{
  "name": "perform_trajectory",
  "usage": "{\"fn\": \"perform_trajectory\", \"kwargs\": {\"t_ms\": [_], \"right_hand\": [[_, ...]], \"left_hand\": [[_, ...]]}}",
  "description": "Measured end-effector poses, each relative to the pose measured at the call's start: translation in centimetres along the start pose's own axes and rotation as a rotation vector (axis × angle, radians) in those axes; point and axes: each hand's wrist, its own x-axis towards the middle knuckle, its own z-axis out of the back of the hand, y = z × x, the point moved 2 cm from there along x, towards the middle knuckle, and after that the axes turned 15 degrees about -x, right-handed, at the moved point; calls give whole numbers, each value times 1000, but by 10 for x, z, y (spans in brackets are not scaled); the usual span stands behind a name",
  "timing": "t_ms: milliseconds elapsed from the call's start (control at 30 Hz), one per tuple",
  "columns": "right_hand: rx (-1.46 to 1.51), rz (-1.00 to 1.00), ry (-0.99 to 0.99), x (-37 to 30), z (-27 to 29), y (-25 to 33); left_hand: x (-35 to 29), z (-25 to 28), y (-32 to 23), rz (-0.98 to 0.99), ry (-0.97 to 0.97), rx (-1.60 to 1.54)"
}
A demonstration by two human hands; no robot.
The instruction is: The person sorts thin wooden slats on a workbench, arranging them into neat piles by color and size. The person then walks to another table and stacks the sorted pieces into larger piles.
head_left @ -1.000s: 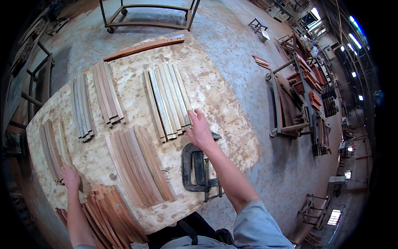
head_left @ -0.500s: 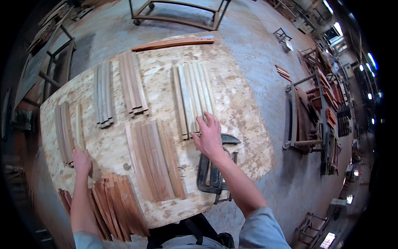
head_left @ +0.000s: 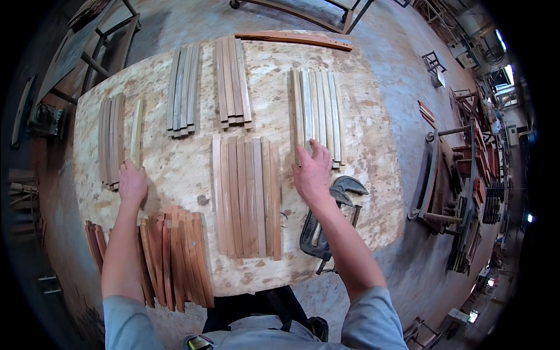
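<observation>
With my left grip (head_left: 133, 184) I am touching the near end of the single pale strip (head_left: 137, 131), which is lying ahead of it, though I cannot tell if I am pinching it. My right grip (head_left: 314, 169) is resting, fingers parted, at the near ends of the light strips (head_left: 319, 105), while the black clamp (head_left: 315, 251) is lying nearer to me on the desk (head_left: 373, 204).
</observation>
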Motion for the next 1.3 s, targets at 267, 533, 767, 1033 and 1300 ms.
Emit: {"fn": "perform_trajectory", "kwargs": {"t_ms": [267,533,767,1033,1300], "right_hand": [[533,-234,291,-89,50,33],[659,-626,715,-245,54,75],[1793,-1442,375,-279,25,100],[2335,-1549,184,-287,18,113],[2182,-1354,158,-265,53,117]], "left_hand": [[0,2,9,-20,24,-8],[6,-6,17,-88,-14,35],[5,1,9,-22,41,25],[2,3,4,0,50,26],[5,-1,11,-20,44,46]]}}
